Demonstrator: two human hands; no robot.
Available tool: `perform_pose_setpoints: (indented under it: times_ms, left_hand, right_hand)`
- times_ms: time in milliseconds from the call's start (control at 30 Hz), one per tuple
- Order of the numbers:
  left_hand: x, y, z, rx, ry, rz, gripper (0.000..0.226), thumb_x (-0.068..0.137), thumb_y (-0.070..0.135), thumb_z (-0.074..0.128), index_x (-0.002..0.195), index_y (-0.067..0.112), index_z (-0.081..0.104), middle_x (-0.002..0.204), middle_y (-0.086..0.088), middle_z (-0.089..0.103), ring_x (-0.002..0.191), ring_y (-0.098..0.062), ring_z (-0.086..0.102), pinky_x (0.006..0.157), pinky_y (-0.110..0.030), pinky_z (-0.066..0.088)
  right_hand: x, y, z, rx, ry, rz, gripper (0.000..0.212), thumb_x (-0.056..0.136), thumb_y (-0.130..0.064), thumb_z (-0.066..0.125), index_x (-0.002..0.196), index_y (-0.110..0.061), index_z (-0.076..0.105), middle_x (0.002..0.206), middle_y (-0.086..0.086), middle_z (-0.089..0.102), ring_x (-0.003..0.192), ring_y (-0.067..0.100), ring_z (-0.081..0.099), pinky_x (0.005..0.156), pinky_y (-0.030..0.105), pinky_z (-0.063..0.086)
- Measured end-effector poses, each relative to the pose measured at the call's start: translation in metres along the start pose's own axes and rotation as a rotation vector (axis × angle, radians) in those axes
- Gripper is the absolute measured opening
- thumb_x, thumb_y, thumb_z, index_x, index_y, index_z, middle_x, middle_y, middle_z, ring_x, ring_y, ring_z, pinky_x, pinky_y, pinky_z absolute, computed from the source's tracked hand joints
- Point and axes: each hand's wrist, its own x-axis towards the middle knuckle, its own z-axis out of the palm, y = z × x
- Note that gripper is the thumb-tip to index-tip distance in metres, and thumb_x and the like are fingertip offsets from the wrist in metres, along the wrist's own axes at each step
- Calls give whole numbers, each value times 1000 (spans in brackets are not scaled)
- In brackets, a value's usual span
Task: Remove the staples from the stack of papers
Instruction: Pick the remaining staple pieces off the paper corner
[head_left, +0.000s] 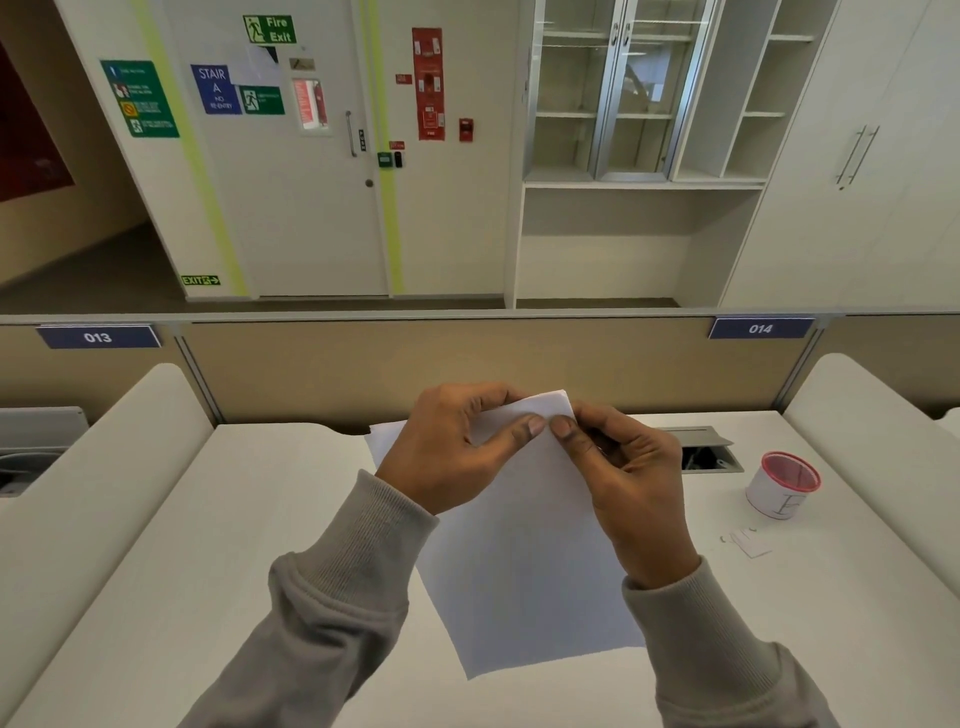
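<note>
A stack of white papers (524, 561) lies on the white desk (208, 597), its far right corner lifted and folded up. My left hand (447, 447) pinches that corner from the left, thumb on top. My right hand (628, 478) pinches the same corner from the right, its thumb tip next to the left thumb. The staple itself is hidden under the thumbs. Grey sleeves cover both wrists.
A small white cup with a red rim (782, 483) stands at the right of the desk. Small metal bits and a paper scrap (748, 543) lie in front of it. A cable hatch (706, 452) is open behind my right hand. Padded dividers flank the desk.
</note>
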Motion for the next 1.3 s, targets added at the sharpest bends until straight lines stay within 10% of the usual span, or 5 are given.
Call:
perform_pose_setpoints:
  times_ms: [1033, 1167, 1300]
  left_hand:
    - [-1, 4, 19, 381, 274, 150, 18, 88, 36, 66, 103, 26, 69, 102, 11, 71, 100, -14, 59, 96, -56, 39]
    - [-7, 11, 25, 272, 472, 238, 47, 86, 40, 68, 127, 19, 63, 126, 2, 66, 118, -16, 57, 104, -40, 42]
    - [-21, 28, 46, 164, 545, 132, 40, 86, 42, 71, 116, 15, 69, 108, 2, 73, 95, -3, 60, 90, -13, 48]
  right_hand:
    - [-2, 1, 1, 25, 73, 22, 18, 86, -14, 71, 104, -15, 75, 93, -2, 76, 87, 23, 71, 72, 29, 60]
    - [-3, 1, 6, 59, 150, 21, 15, 88, -11, 71, 102, -16, 75, 91, -3, 76, 85, 22, 72, 68, 25, 59]
    - [-5, 3, 14, 75, 273, -57, 19, 86, -6, 71, 104, -13, 74, 91, 1, 77, 83, 21, 74, 71, 24, 59]
